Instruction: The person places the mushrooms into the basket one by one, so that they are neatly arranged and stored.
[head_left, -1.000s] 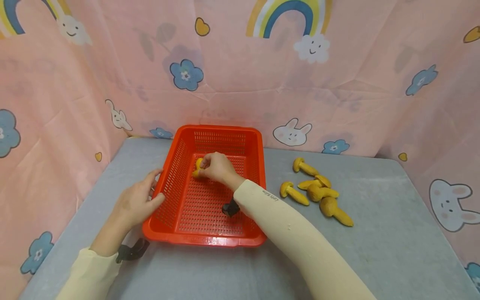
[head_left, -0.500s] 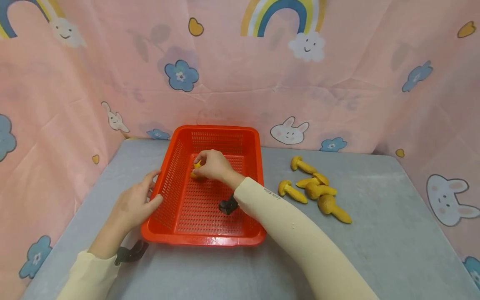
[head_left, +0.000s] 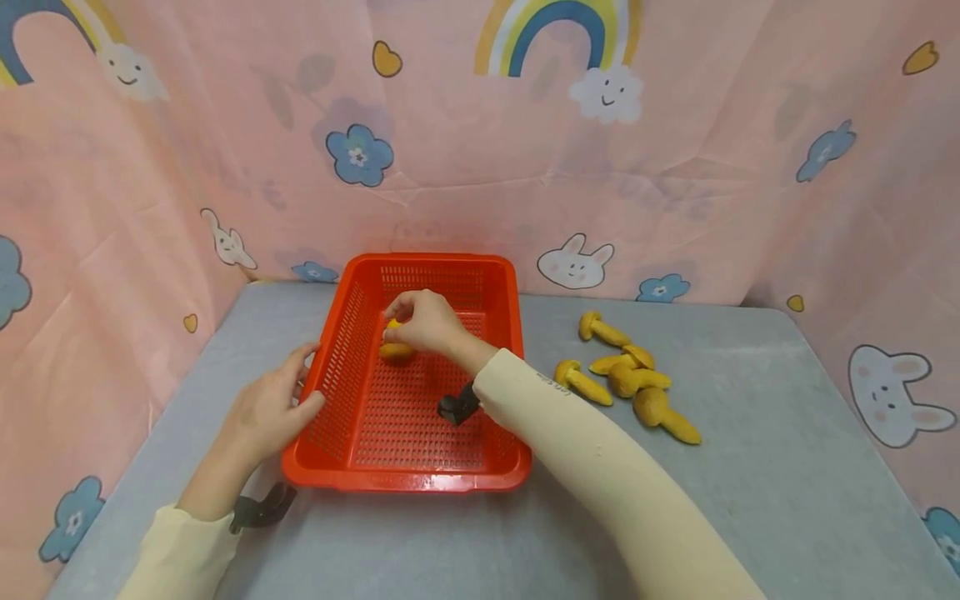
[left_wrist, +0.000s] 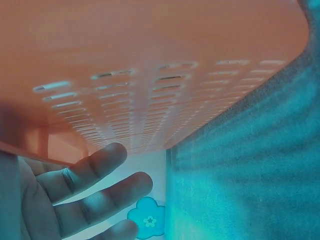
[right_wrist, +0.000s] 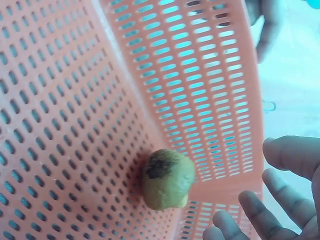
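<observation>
In the head view a red perforated plastic basket (head_left: pixel 405 481) stands on the table. Inside, near its left wall, lies a yellow mushroom (head_left: pixel 396 354), partly behind my right hand (head_left: pixel 429 323). The right wrist view shows that mushroom's brownish cap (right_wrist: pixel 167 179) on the basket floor, apart from the spread fingers (right_wrist: pixel 255 210), which hold nothing. My left hand (head_left: pixel 264 410) rests at the basket's left rim, thumb at the edge. Its other fingers (left_wrist: pixel 107 202) reach loosely under the rim, outside the wall, in the left wrist view.
Several yellow mushrooms (head_left: pixel 632 379) lie loosely grouped on the grey-blue tabletop (head_left: pixel 757 500), right of the basket. A pink printed curtain (head_left: pixel 465 167) hangs behind the table and at both sides. Black wrist-worn mounts (head_left: pixel 262 508) project from the forearms.
My right hand has let go of the mushroom and lifted slightly off it, leaving it on the basket floor. The left hand stays at the rim. The head view has shifted a little.
</observation>
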